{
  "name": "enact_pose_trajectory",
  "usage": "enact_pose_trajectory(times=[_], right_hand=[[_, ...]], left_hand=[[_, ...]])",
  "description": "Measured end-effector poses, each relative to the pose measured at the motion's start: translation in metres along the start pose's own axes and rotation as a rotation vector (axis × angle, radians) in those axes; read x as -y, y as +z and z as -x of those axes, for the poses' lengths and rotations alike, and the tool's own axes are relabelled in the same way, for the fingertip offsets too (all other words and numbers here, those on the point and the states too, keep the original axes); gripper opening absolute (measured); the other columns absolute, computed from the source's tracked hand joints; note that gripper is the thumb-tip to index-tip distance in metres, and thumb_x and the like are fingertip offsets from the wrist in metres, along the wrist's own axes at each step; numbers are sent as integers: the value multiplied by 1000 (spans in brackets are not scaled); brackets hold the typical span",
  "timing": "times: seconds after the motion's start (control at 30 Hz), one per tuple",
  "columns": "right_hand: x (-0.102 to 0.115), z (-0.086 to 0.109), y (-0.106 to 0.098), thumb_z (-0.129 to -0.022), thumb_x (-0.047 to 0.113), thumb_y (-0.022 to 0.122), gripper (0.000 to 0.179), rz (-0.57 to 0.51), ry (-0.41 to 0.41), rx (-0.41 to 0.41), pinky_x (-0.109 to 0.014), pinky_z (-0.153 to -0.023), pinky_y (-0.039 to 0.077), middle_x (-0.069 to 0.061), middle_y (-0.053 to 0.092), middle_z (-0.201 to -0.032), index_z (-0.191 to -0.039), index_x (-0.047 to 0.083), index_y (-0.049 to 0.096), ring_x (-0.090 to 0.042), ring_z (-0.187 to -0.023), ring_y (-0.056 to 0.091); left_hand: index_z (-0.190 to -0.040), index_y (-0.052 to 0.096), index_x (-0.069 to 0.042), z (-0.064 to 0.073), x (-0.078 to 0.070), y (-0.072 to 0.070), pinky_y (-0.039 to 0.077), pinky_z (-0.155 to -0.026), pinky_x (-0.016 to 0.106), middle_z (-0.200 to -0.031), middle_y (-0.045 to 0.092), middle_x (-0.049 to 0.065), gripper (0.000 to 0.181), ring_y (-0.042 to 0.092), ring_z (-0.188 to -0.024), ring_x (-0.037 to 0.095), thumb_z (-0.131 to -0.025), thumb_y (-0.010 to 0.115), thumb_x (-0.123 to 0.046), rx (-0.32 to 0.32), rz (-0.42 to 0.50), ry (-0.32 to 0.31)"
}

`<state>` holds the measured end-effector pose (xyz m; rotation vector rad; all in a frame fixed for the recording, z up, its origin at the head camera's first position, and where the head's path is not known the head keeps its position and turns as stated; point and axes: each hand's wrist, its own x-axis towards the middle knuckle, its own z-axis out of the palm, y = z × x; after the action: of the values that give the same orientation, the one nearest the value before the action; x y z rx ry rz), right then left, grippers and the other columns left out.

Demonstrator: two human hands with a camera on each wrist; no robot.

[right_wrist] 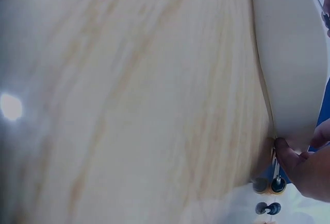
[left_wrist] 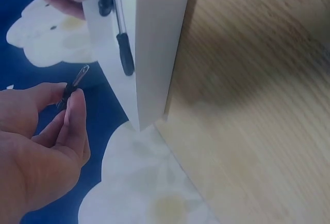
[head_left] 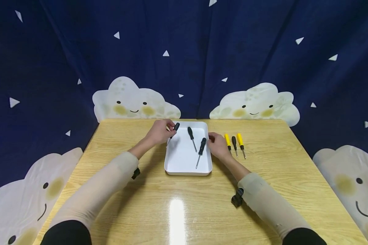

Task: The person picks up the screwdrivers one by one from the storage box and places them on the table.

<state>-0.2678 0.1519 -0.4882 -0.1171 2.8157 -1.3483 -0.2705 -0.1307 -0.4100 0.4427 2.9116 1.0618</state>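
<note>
In the head view my left hand (head_left: 163, 131) pinches a black-handled screwdriver (head_left: 176, 126) over the left edge of a white tray (head_left: 180, 160). The left wrist view shows that screwdriver (left_wrist: 72, 87) between thumb and fingers, its metal shaft angled up. Two more black screwdrivers, one toward the middle (head_left: 190, 133) and one toward the right (head_left: 202, 147), lie in the tray. My right hand (head_left: 218, 145) grips the tray's right wall near the far end; in the right wrist view its thumb (right_wrist: 289, 154) presses the outer side.
Right of the right hand, two yellow-handled screwdrivers, one nearer (head_left: 228, 140) and one farther out (head_left: 240, 140), flank a black one (head_left: 234, 143) on the wooden table (head_left: 135, 204). A dark blue curtain (head_left: 184, 41) with white clouds hangs behind the table's far edge.
</note>
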Motion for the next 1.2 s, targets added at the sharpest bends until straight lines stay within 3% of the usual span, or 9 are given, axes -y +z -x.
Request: enact_pose_trajectory(times=[0.17,0.5,0.73,1.0,1.2], right_hand=[[0,0,0,-104,10,54,44,10,-1,-4,-49,-105,53,-23,65,-138,-145,-4,60,-37,-126,62],[1,-1,0,-104,9,55,44,-5,-8,-2,-49,-104,54,-23,66,-137,-146,-4,60,-36,-125,63],[1,0,1,-104,9,54,44,-2,-6,-1,-49,-104,54,-23,66,-136,-146,-4,60,-37,-125,63],[0,1,1,-105,9,54,43,8,-4,-2,-49,-104,54,-23,66,-136,-146,-4,60,-36,-124,63],[1,1,2,-106,9,54,43,6,6,-3,-49,-105,54,-23,66,-138,-146,-3,59,-36,-126,62]], left_hand=[[-116,71,2,0,5,-10,56,-78,33,-100,71,9,25,70,-86,22,-98,73,-14,-32,4,-17],[-110,70,2,2,20,-19,55,-69,29,-97,70,9,20,70,-81,20,-98,73,-13,-113,39,-77],[-108,70,2,4,33,-18,51,-67,29,-95,69,10,20,65,-80,21,-97,73,-14,-120,48,-104],[-109,70,2,6,45,-10,53,-77,35,-96,68,9,23,63,-87,24,-96,74,-17,-126,12,-145],[-108,70,2,7,50,-6,54,-77,37,-95,68,10,22,63,-85,24,-97,74,-16,-112,-8,-181]])
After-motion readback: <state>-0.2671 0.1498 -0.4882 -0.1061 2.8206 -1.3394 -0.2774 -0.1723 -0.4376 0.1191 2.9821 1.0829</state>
